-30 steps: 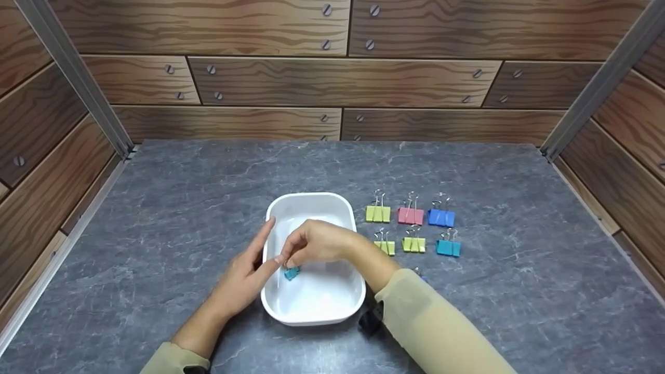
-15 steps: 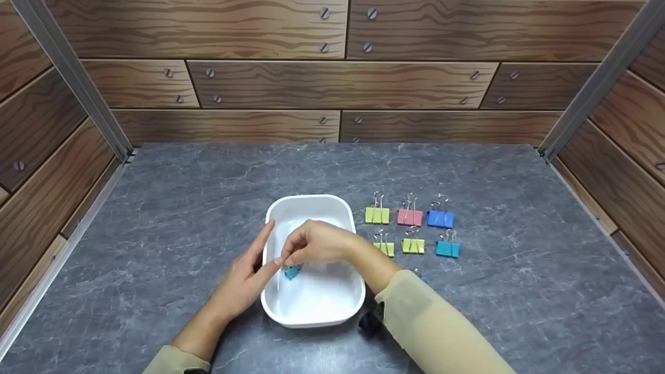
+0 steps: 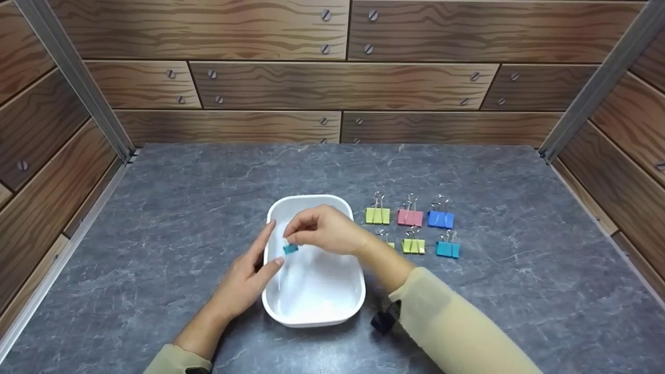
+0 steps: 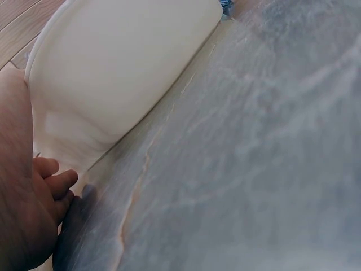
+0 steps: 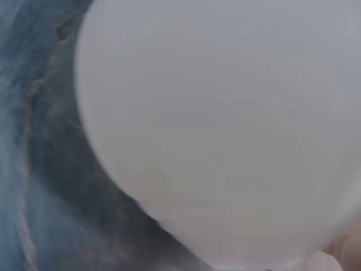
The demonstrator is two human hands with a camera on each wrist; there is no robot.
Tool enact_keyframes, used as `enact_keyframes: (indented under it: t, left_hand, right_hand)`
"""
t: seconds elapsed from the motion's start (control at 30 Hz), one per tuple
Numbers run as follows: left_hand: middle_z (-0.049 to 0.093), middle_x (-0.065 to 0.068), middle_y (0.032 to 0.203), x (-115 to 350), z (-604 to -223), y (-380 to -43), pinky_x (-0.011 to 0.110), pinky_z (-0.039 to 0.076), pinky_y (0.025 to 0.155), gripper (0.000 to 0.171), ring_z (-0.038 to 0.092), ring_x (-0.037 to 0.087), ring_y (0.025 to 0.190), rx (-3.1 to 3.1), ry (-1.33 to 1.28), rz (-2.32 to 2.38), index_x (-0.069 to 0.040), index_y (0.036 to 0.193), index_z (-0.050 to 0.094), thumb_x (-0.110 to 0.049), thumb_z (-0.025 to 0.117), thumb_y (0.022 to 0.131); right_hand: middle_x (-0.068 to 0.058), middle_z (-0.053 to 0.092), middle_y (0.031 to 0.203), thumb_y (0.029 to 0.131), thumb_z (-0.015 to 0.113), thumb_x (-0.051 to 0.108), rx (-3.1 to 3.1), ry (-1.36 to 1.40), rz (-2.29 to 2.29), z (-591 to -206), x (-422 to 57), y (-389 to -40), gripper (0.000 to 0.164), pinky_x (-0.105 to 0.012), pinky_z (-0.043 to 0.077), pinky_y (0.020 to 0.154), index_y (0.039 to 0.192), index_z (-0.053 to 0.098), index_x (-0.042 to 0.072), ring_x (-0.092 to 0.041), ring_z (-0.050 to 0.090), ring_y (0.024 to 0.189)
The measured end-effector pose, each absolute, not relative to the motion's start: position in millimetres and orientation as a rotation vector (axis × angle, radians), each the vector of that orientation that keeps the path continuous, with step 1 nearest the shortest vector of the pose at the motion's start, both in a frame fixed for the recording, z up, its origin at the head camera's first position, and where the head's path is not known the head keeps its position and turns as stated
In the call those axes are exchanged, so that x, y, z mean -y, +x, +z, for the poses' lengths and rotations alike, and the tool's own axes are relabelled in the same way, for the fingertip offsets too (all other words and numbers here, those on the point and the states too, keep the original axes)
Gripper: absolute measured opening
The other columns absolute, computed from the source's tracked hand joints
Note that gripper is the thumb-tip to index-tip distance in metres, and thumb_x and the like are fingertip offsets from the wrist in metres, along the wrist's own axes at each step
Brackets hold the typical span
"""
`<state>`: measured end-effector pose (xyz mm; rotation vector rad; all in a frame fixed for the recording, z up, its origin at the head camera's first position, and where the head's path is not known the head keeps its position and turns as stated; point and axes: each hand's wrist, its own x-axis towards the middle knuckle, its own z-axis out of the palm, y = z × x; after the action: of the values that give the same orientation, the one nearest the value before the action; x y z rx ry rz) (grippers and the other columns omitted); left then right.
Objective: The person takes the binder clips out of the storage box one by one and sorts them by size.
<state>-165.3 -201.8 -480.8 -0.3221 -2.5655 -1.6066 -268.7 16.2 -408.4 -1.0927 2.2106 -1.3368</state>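
Observation:
A white plastic tub (image 3: 317, 298) stands on the grey marbled table. My left hand (image 3: 244, 275) holds its left side, thumb over the rim and the other fingers along the outside. In the left wrist view, curled fingertips (image 4: 62, 183) lie near the tub's outer wall (image 4: 130, 62). Over the tub's inside, my right hand (image 3: 330, 231) pinches a small teal binder clip (image 3: 290, 249) between thumb and fingers. The right wrist view is blurred and mostly filled by the white tub (image 5: 214, 113); the clip cannot be made out there.
Right of the tub lie binder clips in rows: yellow-green (image 3: 377, 216), pink (image 3: 410, 218) and blue (image 3: 441, 219) behind, another yellow-green (image 3: 414, 246) and a larger teal one (image 3: 448, 250) in front. My right forearm partly covers one more yellow-green clip (image 3: 390, 244). Wood-patterned walls (image 3: 332, 85) enclose the table.
My right hand has risen away from the left thumb toward the tub's far end, carrying the small teal clip. My right sleeve now hides a blue clip seen earlier. My left hand stays put.

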Motion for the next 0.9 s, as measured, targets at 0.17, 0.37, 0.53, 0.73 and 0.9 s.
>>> enact_keyframes:
  t: [0.17,0.37,0.53,0.73,0.9]
  left_hand:
    - [0.037,0.008,0.168,200.8,-479.6,-166.5,0.053,0.040,0.117,0.071,0.041,0.027,0.150,2.598,-0.289,-1.612,-0.032,0.170,0.028,-0.036,0.063,0.108]
    - [0.034,0.008,0.170,201.4,-481.1,-166.8,0.052,0.036,0.120,0.071,0.037,0.027,0.153,2.579,-0.306,-1.603,-0.033,0.169,0.030,-0.033,0.064,0.107]
    - [0.032,0.005,0.171,202.2,-481.3,-166.5,0.049,0.034,0.121,0.071,0.035,0.025,0.154,2.579,-0.315,-1.611,-0.036,0.169,0.029,-0.033,0.064,0.107]
    - [0.030,0.004,0.171,202.9,-481.6,-166.3,0.049,0.034,0.121,0.071,0.033,0.023,0.155,2.571,-0.332,-1.638,-0.033,0.170,0.028,-0.032,0.063,0.108]
    - [0.028,0.005,0.172,202.4,-480.8,-166.5,0.048,0.031,0.122,0.071,0.031,0.023,0.156,2.565,-0.345,-1.636,-0.032,0.170,0.027,-0.033,0.063,0.108]
  right_hand:
    - [-0.003,0.079,0.100,0.100,0.075,0.011,-2.253,-1.113,-1.408,-384.0,-42.3,-268.2,0.013,-0.030,0.058,0.083,0.108,0.081,0.003,-0.013,0.070,0.088]
    - [-0.006,0.078,0.103,0.099,0.077,0.012,-2.308,-1.012,-1.447,-366.0,-87.2,-268.1,0.015,-0.030,0.059,0.082,0.109,0.081,0.002,-0.019,0.071,0.090]
    - [-0.007,0.078,0.102,0.099,0.077,0.015,-2.377,-0.925,-1.414,-358.5,-130.3,-265.1,0.013,-0.034,0.060,0.083,0.108,0.081,0.006,-0.025,0.071,0.091]
    - [-0.007,0.078,0.105,0.099,0.078,0.018,-2.481,-0.826,-1.337,-359.5,-177.8,-260.3,0.013,-0.032,0.059,0.084,0.108,0.081,0.010,-0.026,0.071,0.096]
    - [-0.006,0.078,0.108,0.099,0.077,0.018,-2.517,-0.770,-1.297,-365.4,-210.9,-255.4,0.016,-0.036,0.060,0.088,0.111,0.080,0.008,-0.029,0.072,0.100]
